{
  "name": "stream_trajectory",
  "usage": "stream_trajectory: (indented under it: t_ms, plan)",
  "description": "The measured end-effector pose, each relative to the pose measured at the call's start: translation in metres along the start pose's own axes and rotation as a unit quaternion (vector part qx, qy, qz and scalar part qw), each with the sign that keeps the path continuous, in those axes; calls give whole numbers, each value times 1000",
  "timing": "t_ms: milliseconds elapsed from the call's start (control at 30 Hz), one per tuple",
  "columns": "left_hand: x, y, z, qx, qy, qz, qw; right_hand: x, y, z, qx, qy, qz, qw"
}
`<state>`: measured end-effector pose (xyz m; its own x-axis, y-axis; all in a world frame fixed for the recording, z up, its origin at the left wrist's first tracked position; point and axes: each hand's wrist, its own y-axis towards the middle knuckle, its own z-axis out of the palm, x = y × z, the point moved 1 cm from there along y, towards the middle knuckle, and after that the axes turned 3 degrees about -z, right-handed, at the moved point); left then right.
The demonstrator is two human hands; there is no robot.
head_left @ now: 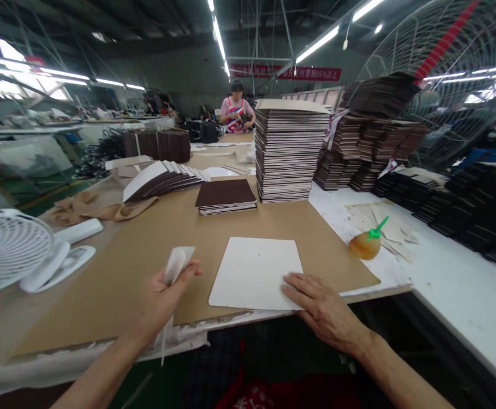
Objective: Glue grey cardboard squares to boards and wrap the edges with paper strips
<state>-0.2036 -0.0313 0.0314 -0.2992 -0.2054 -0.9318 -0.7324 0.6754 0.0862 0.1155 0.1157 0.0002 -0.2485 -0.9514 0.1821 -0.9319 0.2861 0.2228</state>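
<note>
A white board with rounded corners lies flat at the front edge of the brown-covered table. My right hand is on its near right corner, fingers stretched over the top and the thumb below the edge. Left of the board, my left hand is raised, closed around a small whitish folded piece that is blurred; whether it is paper or cloth I cannot tell. Behind the board sits a short stack of dark brown panels.
A tall stack of panels stands behind on the right. An amber squeeze bottle with a green nozzle lies at right. On the left are a white fan, tan cloth and fanned-out panels. Another person works farther back.
</note>
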Motion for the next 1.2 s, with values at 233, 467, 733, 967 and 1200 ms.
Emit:
stream_trajectory:
  t_ms: [233, 467, 733, 967, 1200]
  plan:
    - [6, -23, 37, 292, 237, 184, 908, -2, -8, 0, 21, 26, -4, 999]
    - [16, -33, 45, 343, 278, 199, 875, 13, -13, -41, 75, 134, 16, 988]
    - [8, -33, 46, 332, 260, 201, 884, 9, 77, -26, 7, 149, 30, 988]
    - [-2, -38, 48, 328, 264, 219, 880, -1, 82, -23, 77, 258, 31, 963]
    - [3, -35, 40, 323, 258, 204, 888, -10, 5, -49, 83, 401, 100, 907]
